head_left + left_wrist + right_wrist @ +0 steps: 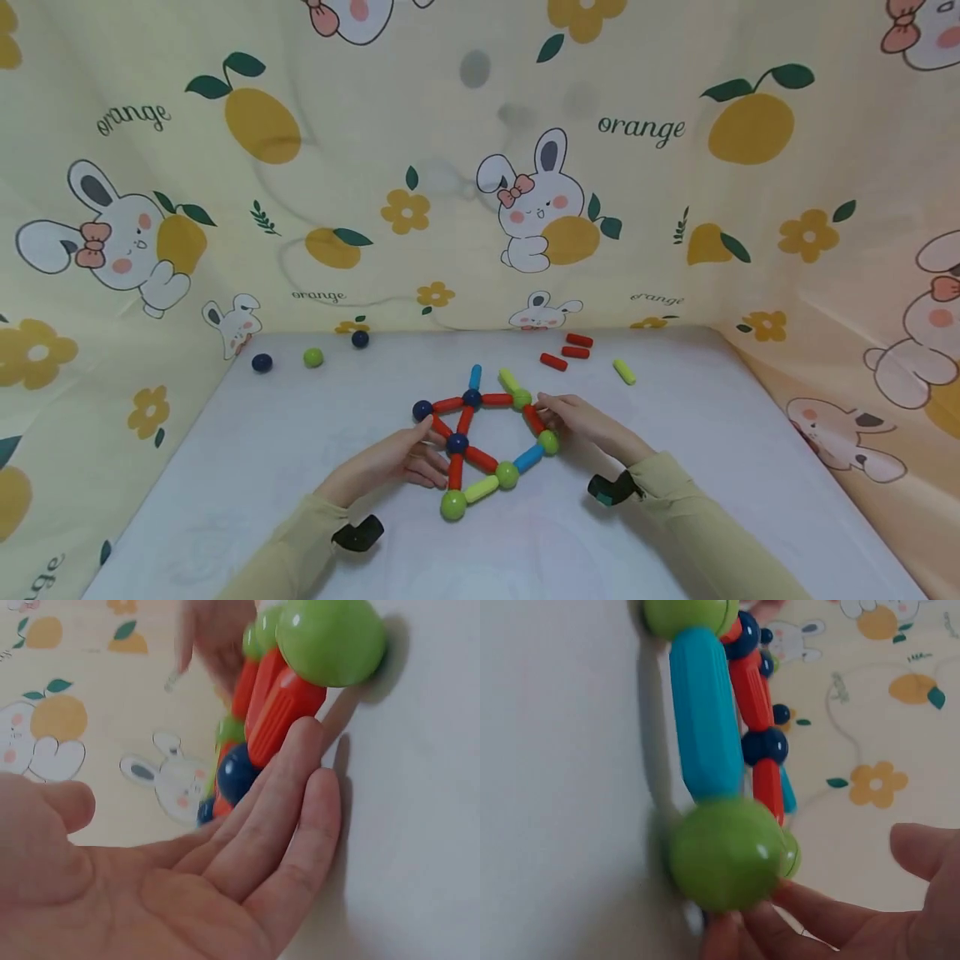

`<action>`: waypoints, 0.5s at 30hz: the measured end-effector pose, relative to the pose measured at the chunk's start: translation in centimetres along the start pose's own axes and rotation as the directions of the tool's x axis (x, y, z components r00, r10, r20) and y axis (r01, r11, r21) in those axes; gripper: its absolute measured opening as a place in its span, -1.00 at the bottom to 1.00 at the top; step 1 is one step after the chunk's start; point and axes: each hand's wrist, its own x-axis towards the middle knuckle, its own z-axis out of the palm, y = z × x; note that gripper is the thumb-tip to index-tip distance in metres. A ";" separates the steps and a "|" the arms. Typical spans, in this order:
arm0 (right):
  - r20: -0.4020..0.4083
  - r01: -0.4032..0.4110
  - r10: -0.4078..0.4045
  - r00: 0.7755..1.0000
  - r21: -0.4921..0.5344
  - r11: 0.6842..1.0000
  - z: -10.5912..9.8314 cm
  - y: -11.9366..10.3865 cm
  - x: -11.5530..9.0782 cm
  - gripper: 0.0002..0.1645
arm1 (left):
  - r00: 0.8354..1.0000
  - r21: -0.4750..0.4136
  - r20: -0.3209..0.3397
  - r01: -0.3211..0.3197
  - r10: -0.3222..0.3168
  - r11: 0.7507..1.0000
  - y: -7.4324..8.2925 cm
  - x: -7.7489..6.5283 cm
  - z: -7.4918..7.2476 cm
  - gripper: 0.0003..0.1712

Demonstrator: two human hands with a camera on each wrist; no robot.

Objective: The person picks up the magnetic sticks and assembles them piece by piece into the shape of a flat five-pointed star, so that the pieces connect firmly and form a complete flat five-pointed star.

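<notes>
A flat frame of red, blue and light green rods joined by balls lies in the middle of the table. At its left side my left hand (386,462) has fingers extended against a red rod (283,716) near the front green ball (453,505). The thumb stands apart in the left wrist view. Across the frame, my right hand (588,423) touches its right side, with fingertips by a green ball (726,853) and a red rod (533,420). Its thumb is spread away. A blue rod (705,712) joins that ball to another green ball (507,475).
Three loose red rods (575,352) and a light green rod (624,372) lie at the back right. Two dark blue balls (360,339) and a green ball (312,357) sit at the back left. A printed curtain (450,167) surrounds the white table (225,467).
</notes>
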 end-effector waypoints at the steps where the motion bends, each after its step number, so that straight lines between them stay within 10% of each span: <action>1: -0.017 -0.004 0.004 1.000 -0.002 1.000 -0.1 0.1 0.1 -0.29 | 1.000 -0.028 0.016 0.008 -0.008 1.000 -0.1 -0.1 0.3 -0.18; 8: -0.039 0.060 -0.061 0.997 -0.035 0.998 -0.8 0.9 0.1 -0.44 | 0.998 -0.058 0.061 -0.011 0.014 0.998 -0.2 -0.2 0.6 -0.08; 12: -0.025 0.119 -0.121 0.992 -0.075 0.990 -1.1 1.4 -0.3 -0.51 | 0.987 0.010 -0.102 -0.121 0.122 0.993 0.8 -0.1 -1.1 -0.12; 15: -0.035 0.142 -0.146 0.989 -0.101 0.985 -1.1 1.8 -0.6 -0.55 | 0.942 0.091 -0.279 -0.169 0.188 0.981 1.3 0.2 -2.5 -0.18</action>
